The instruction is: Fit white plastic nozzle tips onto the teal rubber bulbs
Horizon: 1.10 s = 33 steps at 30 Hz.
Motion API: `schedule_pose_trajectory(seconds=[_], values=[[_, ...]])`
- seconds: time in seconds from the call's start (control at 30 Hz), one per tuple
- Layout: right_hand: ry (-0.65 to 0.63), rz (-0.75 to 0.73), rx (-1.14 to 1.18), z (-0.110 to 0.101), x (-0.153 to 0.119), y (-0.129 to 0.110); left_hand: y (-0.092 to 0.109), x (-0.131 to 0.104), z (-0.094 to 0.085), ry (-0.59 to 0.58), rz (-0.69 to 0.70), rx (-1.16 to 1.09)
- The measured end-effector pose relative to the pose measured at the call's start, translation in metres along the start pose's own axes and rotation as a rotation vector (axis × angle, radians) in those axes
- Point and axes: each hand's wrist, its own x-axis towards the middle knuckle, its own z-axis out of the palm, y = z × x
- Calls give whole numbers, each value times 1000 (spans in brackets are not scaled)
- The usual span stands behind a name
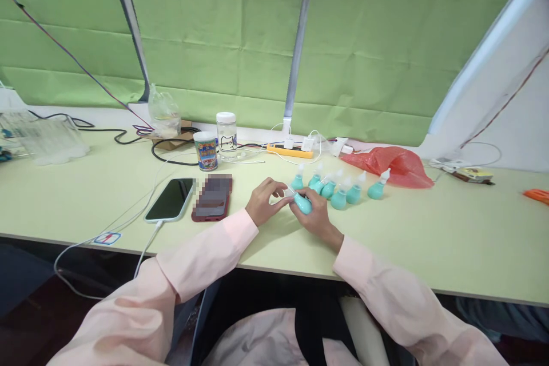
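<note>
My right hand [316,214] is closed around the teal bulb [302,204] of a nasal aspirator, which lies tilted with its narrow end toward my left hand. With thumb and fingers, my left hand [268,200] pinches the pale, clear nozzle [290,188] at that end. Fingers partly cover the nozzle, so I cannot tell how firmly it sits in the bulb. Just beyond and right of my hands stand several more teal aspirators with clear tips, among them one nearer aspirator [338,200] and one set apart at the right [376,190].
Left of my hands lie a white-edged phone [170,200] on a cable and a red-cased phone [213,197]. Behind them stand a printed cup [206,151] and a clear jar [227,140]. A yellow power strip [289,151] and a red plastic bag [390,166] lie along the back.
</note>
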Motion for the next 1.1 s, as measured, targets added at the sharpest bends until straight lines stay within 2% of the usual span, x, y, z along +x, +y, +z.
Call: schedule_pose_trajectory(seconds=[0.2, 0.37, 0.47, 0.6, 0.67, 0.77, 0.83, 0.9, 1.03, 1.1], values=[[15, -18, -31, 0, 0, 0, -4, 3, 1, 79, 193, 41], [33, -31, -49, -1, 1, 2, -3, 3, 1, 55, 150, -32], [42, -34, -42, -2, 2, 3, 0, 5, -1, 34, -33, -190], [23, 13, -15, -3, 2, 3, 0, 10, -3, -54, -489, -605], [0, 31, 1, -4, 2, 3, -3, 11, -5, -104, -666, -778], [-10, 61, 27, -5, 2, 4, -9, 13, -9, -148, -772, -946], [3, 76, 40, -6, 2, 5, -12, 15, -12, -171, -737, -907], [16, 71, 39, -6, 2, 6, -13, 16, -14, -176, -612, -676], [32, 10, 0, -5, 2, 6, -15, 12, -13, -153, -101, 42], [41, -19, -18, -5, 2, 5, -17, 8, -9, -187, 107, 272]])
